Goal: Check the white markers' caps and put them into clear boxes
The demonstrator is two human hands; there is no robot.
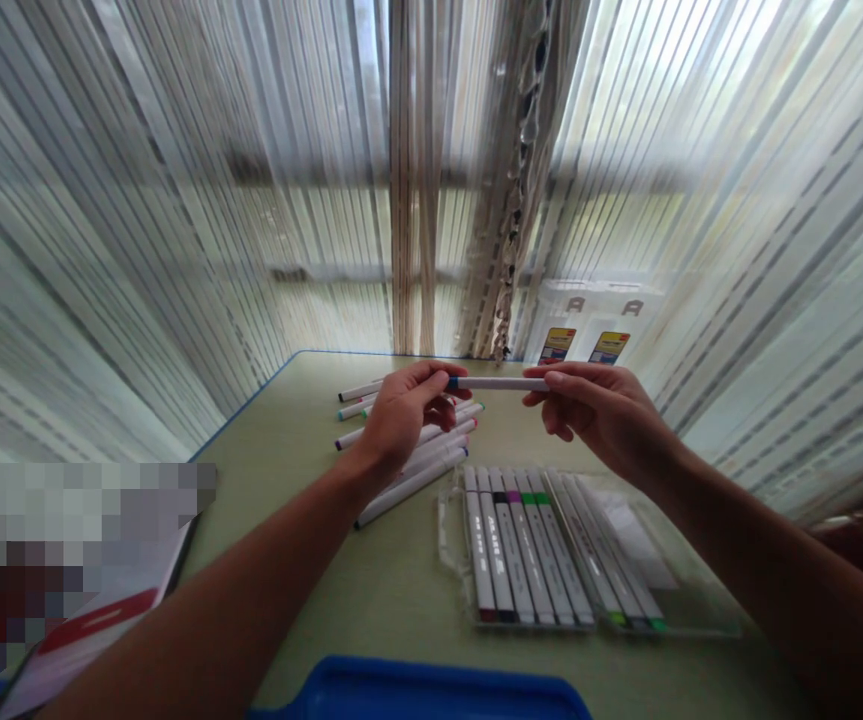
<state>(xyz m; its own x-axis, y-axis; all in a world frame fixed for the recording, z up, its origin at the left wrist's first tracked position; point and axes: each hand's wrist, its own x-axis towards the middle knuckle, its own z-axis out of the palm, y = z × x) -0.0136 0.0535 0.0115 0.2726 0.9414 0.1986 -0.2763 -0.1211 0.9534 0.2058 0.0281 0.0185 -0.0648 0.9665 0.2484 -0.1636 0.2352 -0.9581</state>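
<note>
A white marker pen (pixel 502 384) with a blue band is held level above the table, one end in each hand. My left hand (pixel 412 405) pinches it at the blue band, and my right hand (pixel 596 400) grips the plain white end. Under and beside the left hand, several white markers (pixel 412 487) with coloured tips lie loose; the hand hides part of them. Below the right hand sits an open clear plastic case (pixel 701 610), with a row of white markers (pixel 528 560) in its left portion and a few more in its middle.
The pale green table (pixel 273 430) has a blue edge. Two clear cases with yellow labels (pixel 611 347) stand at the back right. Striped curtains (pixel 311 230) hang behind. A blue tray-like object (pixel 438 690) lies at the front, and a partly blurred flat item (pixel 101 620) at the left.
</note>
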